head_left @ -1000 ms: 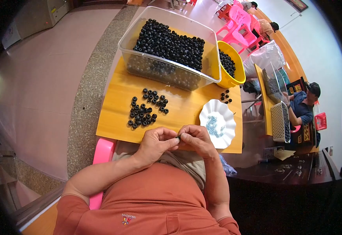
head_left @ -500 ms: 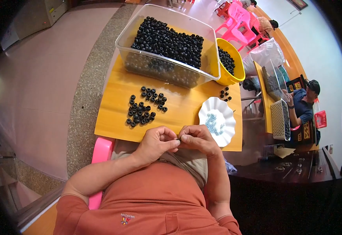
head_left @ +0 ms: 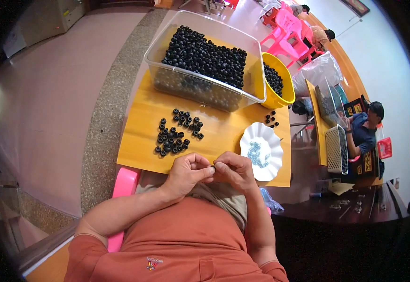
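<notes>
At the near edge of the wooden table [head_left: 141, 141], my left hand [head_left: 188, 174] and my right hand [head_left: 235, 171] meet with fingertips pinched together. Between them is a small dark piece [head_left: 214, 166], mostly covered by the fingers, so its kind cannot be made out. Just beyond my left hand lies a loose group of round black pieces with holes [head_left: 169, 140], like large beads or knobs. A white scalloped dish [head_left: 276, 157] stands right of my right hand, with tiny pale-blue bits [head_left: 258, 155] in it.
A clear plastic bin [head_left: 191, 91] full of black pieces stands at the back, beside a yellow bucket [head_left: 287, 91] of similar pieces. Several black pieces [head_left: 272, 119] lie behind the dish. Another person [head_left: 365, 129] works at the right near a white perforated basket [head_left: 336, 150]. Pink chairs [head_left: 287, 37] stand beyond.
The view has shifted slightly, so the table and its things appear a little lower. Both hands remain pinched together, with the right fingers slightly changed in position.
</notes>
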